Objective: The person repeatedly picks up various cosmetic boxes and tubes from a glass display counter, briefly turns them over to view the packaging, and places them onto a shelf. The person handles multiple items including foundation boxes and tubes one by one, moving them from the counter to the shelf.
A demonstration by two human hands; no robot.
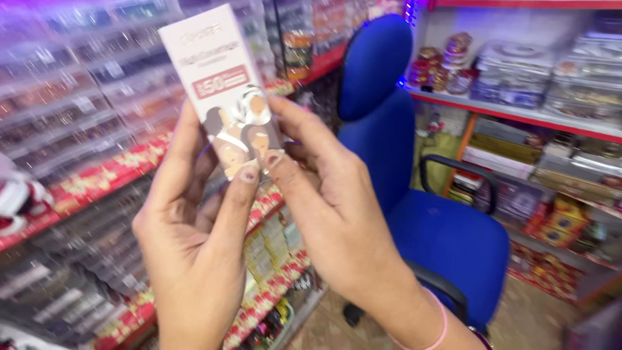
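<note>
Both hands grip the slim white carton (223,91), held upright at chest height: the left hand (194,227) pinches its lower edge and the right hand (330,207) steadies its side. Keeping thumbs off the printed front would help. Beyond stand a blue chair (414,194) and packed shelves (538,116).

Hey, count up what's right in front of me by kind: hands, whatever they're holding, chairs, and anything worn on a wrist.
Hands: 2, the left hand and the right hand
White carton held by both: 1
Blue office chair: 1
Pink wristband: 1
Total: 5
</note>
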